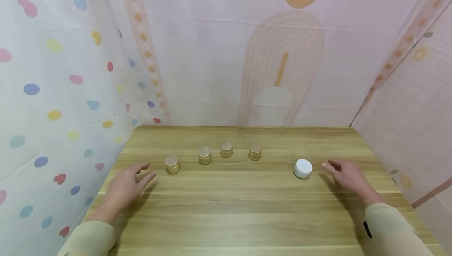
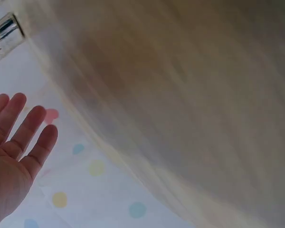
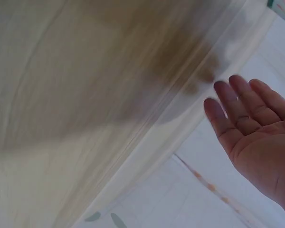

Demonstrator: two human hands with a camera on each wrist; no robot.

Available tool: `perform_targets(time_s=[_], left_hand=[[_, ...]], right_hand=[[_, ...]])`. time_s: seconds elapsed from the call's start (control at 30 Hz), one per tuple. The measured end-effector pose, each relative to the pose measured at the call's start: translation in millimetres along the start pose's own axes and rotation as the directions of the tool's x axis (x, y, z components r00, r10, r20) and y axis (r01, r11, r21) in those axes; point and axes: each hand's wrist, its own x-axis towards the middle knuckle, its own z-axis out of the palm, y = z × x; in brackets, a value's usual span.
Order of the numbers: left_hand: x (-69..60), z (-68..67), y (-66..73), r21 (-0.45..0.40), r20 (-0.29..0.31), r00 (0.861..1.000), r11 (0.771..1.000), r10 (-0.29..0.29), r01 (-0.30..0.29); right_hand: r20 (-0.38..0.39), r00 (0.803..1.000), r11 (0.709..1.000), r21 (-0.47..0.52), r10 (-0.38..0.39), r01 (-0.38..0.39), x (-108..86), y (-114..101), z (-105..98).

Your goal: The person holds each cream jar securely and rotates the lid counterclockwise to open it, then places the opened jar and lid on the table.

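Several small round jars with gold lids stand upright in a loose row on the wooden table. The leftmost gold jar (image 1: 173,164) is nearest my left hand (image 1: 124,187), which hovers to its left with fingers apart, touching nothing. Farther right are a second gold jar (image 1: 205,155), a third (image 1: 226,149) and another gold-lidded jar (image 1: 255,152). A white-lidded jar (image 1: 302,169) stands apart on the right. Beside it, on its right, is my right hand (image 1: 347,176), holding nothing. In the right wrist view, that hand's fingers (image 3: 225,124) are loosely extended.
The wooden table (image 1: 226,216) ends at a patterned curtain (image 1: 205,71) along the back. A dotted cloth (image 1: 70,130) hangs on the left, and another pale cloth (image 1: 416,130) hangs on the right. Part of a shiny jar (image 2: 7,38) shows in the left wrist view's corner.
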Motion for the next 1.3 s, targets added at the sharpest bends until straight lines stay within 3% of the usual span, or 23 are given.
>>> perform_targets(time_s=[0.4,0.63,1.03,1.3], left_hand=[[-4.0,-0.6,12.3,-0.083,-0.023,1.000,0.997,-0.003,0.001],[-1.8,2.6,20.5,-0.133,-0.095,0.995,0.990,0.028,-0.041],[-1.8,12.2,44.8,-0.200,-0.175,0.980,0.971,0.095,-0.130],[-2.9,17.7,60.7,-0.240,-0.146,0.983,0.959,0.114,-0.147]], right_hand=[[-0.009,1.000,0.991,0.133,-0.025,0.026,-1.7,-14.1,7.3],[0.000,0.997,0.980,0.184,-0.074,0.073,1.2,-26.5,18.6],[-0.016,0.988,0.980,0.124,-0.156,0.157,11.2,-41.8,35.7],[-0.054,0.986,0.983,0.088,-0.157,0.161,12.9,-50.0,40.4]])
